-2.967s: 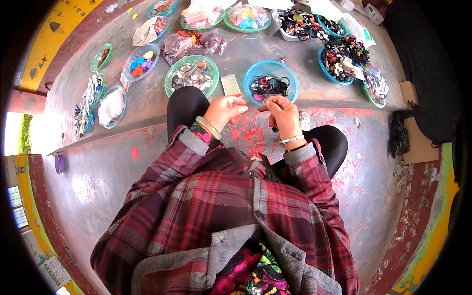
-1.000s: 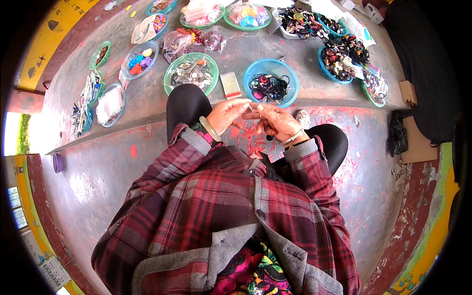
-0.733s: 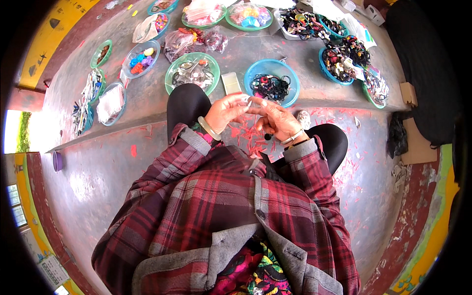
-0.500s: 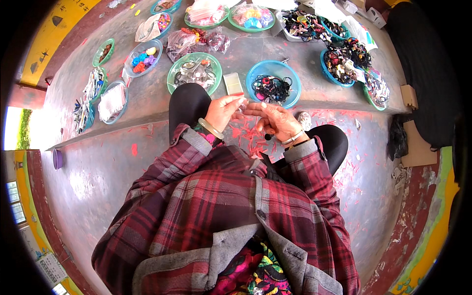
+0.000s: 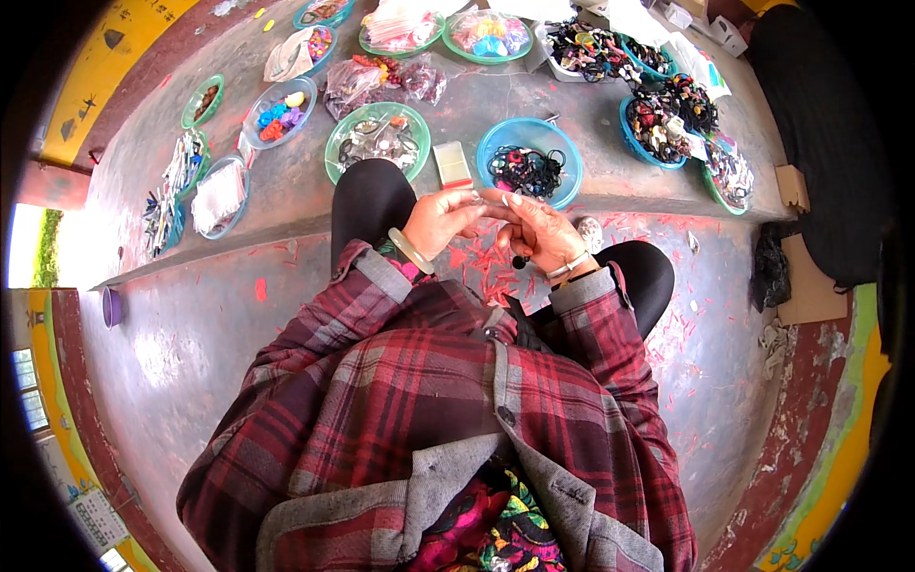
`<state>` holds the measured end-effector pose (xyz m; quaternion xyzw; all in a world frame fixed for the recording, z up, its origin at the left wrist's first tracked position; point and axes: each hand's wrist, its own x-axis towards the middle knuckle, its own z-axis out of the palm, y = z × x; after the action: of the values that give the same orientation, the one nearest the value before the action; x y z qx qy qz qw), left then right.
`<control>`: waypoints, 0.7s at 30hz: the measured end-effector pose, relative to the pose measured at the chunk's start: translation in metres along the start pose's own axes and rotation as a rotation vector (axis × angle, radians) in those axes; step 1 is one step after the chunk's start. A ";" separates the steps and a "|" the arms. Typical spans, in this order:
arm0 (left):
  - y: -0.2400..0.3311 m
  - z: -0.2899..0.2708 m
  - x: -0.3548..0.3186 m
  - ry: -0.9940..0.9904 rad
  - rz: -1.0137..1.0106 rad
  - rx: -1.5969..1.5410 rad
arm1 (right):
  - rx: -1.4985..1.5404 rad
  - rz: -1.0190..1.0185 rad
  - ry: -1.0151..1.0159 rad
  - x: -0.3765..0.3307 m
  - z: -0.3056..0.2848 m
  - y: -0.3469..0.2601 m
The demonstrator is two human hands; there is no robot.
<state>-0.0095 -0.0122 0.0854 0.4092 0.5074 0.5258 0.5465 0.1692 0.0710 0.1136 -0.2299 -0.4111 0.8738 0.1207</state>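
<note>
My left hand (image 5: 443,221) and my right hand (image 5: 545,234) meet at the fingertips above my lap. Fingers and thumbs are pinched together on both sides. Whatever lies between them is too small to make out. A small black round piece (image 5: 519,262) shows just below my right palm; how it hangs there is hidden. Just beyond the hands stand a shallow box with a red front edge (image 5: 452,166) and a blue basin (image 5: 489,153) of black hair ties (image 5: 527,173). Left of the box is a green basin (image 5: 333,143) with clear plastic bags and small parts.
A raised concrete ledge (image 5: 610,172) carries several more basins: colourful pieces (image 5: 276,119), white packets (image 5: 219,197), dark hair ties (image 5: 658,129). Bagged dark red pieces (image 5: 372,86) lie behind. Red scraps (image 5: 496,276) litter the floor between my knees. A purple cup (image 5: 112,307) stands far left.
My left hand has turned slightly, its fingers now reaching flatter toward the right hand. The clear glint between the fingertips no longer shows. My right hand has hardly moved.
</note>
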 end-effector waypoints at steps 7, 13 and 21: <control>0.003 0.004 -0.001 0.165 0.067 0.095 | -0.063 -0.005 -0.029 -0.003 0.002 0.000; 0.009 0.005 -0.004 0.165 0.015 0.059 | -0.036 0.019 -0.009 -0.002 -0.003 0.002; 0.002 0.010 -0.001 0.099 -0.036 -0.385 | -0.030 -0.036 -0.001 -0.002 0.001 0.002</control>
<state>0.0000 -0.0125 0.0888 0.2617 0.4310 0.6227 0.5983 0.1701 0.0679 0.1130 -0.2236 -0.4284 0.8654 0.1327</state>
